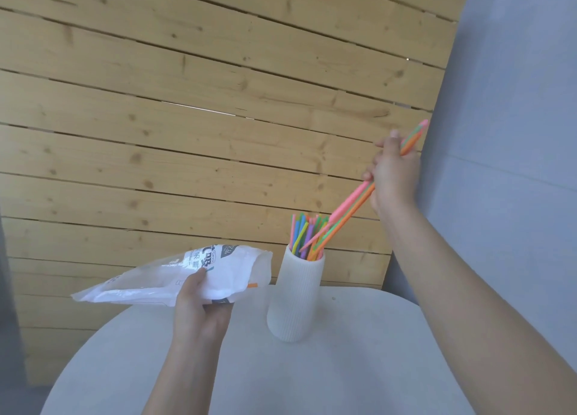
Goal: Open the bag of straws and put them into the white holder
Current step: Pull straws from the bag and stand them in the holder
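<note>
A white ribbed holder (295, 299) stands on the round table, with several coloured straws (304, 232) upright in it. My right hand (394, 177) is raised above and to the right of the holder and grips a small bunch of pink, orange and green straws (349, 205). The bunch slants down-left, its lower ends at the holder's mouth. My left hand (199, 305) holds the white and clear straw bag (187, 277) above the table, left of the holder. The bag's open mouth faces the holder, and an orange straw end (252, 285) shows inside it.
The round pale grey table (343, 367) fills the lower part of the view. A wooden slat wall (187, 117) rises behind it, and a blue-grey wall (515, 133) stands to the right.
</note>
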`<state>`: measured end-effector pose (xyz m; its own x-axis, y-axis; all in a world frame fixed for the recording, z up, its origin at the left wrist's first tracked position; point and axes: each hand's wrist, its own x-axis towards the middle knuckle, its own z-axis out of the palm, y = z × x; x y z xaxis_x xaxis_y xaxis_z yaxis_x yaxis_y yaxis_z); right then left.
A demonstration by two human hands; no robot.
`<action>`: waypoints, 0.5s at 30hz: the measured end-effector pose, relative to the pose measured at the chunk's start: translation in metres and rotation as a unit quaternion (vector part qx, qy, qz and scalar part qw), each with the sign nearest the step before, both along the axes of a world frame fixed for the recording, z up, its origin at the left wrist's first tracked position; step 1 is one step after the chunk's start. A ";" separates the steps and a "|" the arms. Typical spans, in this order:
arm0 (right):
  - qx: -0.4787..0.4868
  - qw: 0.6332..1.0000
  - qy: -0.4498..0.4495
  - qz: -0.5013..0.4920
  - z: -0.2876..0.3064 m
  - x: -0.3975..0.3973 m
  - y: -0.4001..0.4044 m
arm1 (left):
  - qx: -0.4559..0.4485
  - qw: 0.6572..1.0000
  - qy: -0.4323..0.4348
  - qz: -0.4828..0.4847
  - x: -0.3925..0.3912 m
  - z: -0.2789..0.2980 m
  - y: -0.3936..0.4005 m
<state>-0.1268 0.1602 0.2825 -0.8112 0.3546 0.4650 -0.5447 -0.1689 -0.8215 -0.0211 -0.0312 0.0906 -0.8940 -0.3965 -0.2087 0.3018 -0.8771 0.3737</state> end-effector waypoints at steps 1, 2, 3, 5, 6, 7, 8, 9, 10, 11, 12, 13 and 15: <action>0.017 1.000 -0.001 0.005 -0.003 -0.002 -0.005 | 0.004 1.000 -0.002 0.003 0.000 -0.001 -0.001; 0.036 0.999 -0.001 0.010 -0.005 -0.003 -0.010 | 0.006 1.000 0.000 0.005 -0.001 -0.001 -0.002; 0.053 0.998 0.000 0.015 -0.007 -0.005 -0.014 | 0.006 1.000 0.003 0.006 0.000 -0.002 -0.002; 0.080 0.996 0.007 0.028 -0.007 -0.007 -0.021 | 0.006 1.000 0.010 0.006 0.000 -0.002 -0.002; 0.092 0.995 0.010 0.032 -0.005 -0.008 -0.024 | 0.007 1.000 0.011 0.006 0.000 -0.002 -0.003; 0.102 0.994 0.014 0.036 -0.003 -0.009 -0.027 | 0.008 1.000 0.013 0.005 0.000 -0.002 -0.003; 0.111 0.993 0.020 0.042 0.000 -0.010 -0.030 | 0.009 1.000 0.014 0.005 0.000 -0.002 -0.004; 0.118 0.992 0.025 0.046 0.002 -0.011 -0.032 | 0.011 1.000 0.014 0.004 0.000 -0.001 -0.004; 0.124 0.991 0.027 0.049 0.003 -0.012 -0.034 | 0.015 1.000 0.012 0.004 0.000 0.000 -0.005; 0.126 0.990 0.028 0.050 0.005 -0.013 -0.036 | 0.019 1.000 0.010 0.002 0.001 0.001 -0.005; 0.127 0.990 0.028 0.051 0.006 -0.014 -0.037 | 0.021 1.000 0.011 0.001 0.001 0.002 -0.005; 0.127 0.990 0.027 0.052 0.007 -0.014 -0.036 | 0.020 1.000 0.015 -0.001 0.002 0.003 -0.005; 0.124 0.990 0.024 0.057 0.010 -0.015 -0.034 | 0.016 1.000 0.024 -0.003 0.003 0.004 -0.005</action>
<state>-0.1422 0.1260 0.2923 -0.8139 0.1320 0.5658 -0.5737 -0.0285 -0.8186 -0.0185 -0.0362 0.0943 -0.9054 -0.3857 -0.1774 0.3143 -0.8899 0.3305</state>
